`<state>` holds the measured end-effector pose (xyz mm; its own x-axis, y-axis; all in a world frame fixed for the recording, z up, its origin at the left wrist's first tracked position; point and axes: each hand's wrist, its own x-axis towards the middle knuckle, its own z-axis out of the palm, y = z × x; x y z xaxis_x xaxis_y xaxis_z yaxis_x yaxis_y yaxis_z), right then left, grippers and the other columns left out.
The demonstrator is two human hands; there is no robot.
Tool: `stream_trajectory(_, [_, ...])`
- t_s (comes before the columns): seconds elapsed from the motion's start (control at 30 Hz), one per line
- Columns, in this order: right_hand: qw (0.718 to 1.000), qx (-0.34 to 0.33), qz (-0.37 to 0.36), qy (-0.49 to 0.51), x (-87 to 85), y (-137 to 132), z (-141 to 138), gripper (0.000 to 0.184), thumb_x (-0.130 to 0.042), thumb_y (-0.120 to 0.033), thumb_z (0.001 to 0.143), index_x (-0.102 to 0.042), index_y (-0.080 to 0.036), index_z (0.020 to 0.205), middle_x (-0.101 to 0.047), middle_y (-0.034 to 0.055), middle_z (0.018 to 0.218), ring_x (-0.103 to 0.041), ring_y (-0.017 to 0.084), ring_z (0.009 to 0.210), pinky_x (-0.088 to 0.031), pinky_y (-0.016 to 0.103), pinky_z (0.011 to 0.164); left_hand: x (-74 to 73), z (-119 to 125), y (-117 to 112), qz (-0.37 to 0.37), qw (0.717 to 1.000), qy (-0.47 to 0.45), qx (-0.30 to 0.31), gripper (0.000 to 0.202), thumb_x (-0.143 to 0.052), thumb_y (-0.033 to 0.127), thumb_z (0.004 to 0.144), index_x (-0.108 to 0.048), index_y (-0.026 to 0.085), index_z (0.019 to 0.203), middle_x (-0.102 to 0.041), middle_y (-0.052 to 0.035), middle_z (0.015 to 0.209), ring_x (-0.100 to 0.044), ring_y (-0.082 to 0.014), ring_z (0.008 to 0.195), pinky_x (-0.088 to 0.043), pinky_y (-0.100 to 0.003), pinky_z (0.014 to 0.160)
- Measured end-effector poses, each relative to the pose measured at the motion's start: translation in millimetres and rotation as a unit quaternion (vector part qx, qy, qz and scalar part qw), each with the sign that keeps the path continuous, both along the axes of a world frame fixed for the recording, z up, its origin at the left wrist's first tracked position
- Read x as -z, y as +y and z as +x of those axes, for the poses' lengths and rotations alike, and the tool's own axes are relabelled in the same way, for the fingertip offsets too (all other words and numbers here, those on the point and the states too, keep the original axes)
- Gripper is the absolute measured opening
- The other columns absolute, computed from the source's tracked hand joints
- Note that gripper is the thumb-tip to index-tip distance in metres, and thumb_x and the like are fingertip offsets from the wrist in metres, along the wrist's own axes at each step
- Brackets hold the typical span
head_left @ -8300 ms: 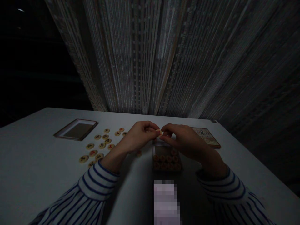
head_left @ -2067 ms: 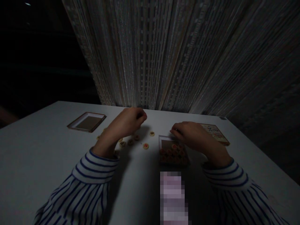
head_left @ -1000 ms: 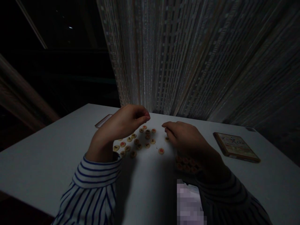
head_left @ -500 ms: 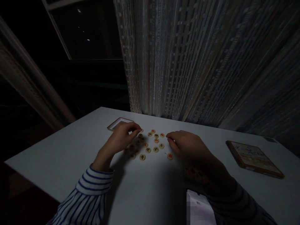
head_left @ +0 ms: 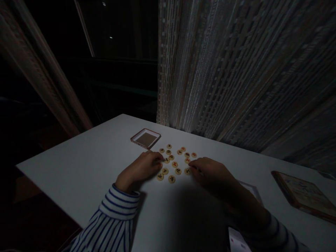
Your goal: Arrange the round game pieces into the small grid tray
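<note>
Round, pale wooden Chinese chess pieces [head_left: 174, 164] with red or black characters lie loosely scattered on the white table [head_left: 86, 154]. My left hand [head_left: 143, 167] rests palm down at the left side of the group. Its fingers are curled together over a red-marked piece [head_left: 161, 165], mostly covered by the fingertips. On the right side, my right hand [head_left: 207, 171] has bent fingers drawn in towards the thumb. Its fingertips meet the edge of a black-marked piece [head_left: 187, 171] and lie close under a red one [head_left: 187, 160]. What sits inside its grip is hidden.
A shallow, thin-rimmed box tray [head_left: 133, 140] stands behind my left hand. At the right lies a flat box with a picture lid [head_left: 306, 192]. A phone [head_left: 237, 241] and a pale-edged container [head_left: 253, 190] are partly under my right forearm. String curtains [head_left: 210, 70] hang behind the table.
My left hand has come down from a raised pinch at the back onto the pieces' left side. My right hand has closed in on the right-hand pieces. The view has swung left.
</note>
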<state>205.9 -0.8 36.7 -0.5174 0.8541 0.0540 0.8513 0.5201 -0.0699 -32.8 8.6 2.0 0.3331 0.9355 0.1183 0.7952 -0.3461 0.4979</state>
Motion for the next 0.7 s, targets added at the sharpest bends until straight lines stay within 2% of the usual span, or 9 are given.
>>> stream_trajectory(0.27, [0.998, -0.045, -0.016, -0.036, 6.4, 4, -18, 0.028, -0.036, -0.023, 0.085, -0.063, -0.019, 0.091, -0.066, 0.0075, 0.090, -0.059, 0.019, 0.087, -0.041, 0.029, 0.072, 9.5, -1, 3, 0.017, 0.998, 0.059, 0.011, 0.028, -0.043, 0.027, 0.082, -0.063, 0.019, 0.100, -0.065, -0.0098, 0.093, -0.058, -0.0207, 0.087, -0.044, -0.032, 0.077])
stream_trajectory(0.57, [0.998, -0.059, -0.007, -0.012, 10.9, 2, -18, 0.028, -0.035, -0.022, 0.086, -0.062, -0.018, 0.089, -0.065, 0.0070, 0.085, -0.059, 0.018, 0.083, -0.040, 0.029, 0.070, 11.6, 0, 6, 0.024, 0.997, 0.071, 0.014, 0.027, -0.043, 0.027, 0.083, -0.063, 0.018, 0.097, -0.065, -0.0093, 0.089, -0.058, -0.0197, 0.082, -0.043, -0.030, 0.073])
stream_trajectory(0.7, [0.998, -0.053, -0.007, -0.022, 9.8, 1, -16, 0.027, -0.036, -0.022, 0.086, -0.062, -0.019, 0.088, -0.065, 0.0058, 0.085, -0.059, 0.018, 0.082, -0.040, 0.029, 0.070, 14.1, 1, 9, 0.054, 0.997, 0.064, 0.001, 0.024, -0.044, 0.028, 0.082, -0.062, 0.017, 0.094, -0.064, -0.0092, 0.087, -0.058, -0.0202, 0.080, -0.043, -0.031, 0.071])
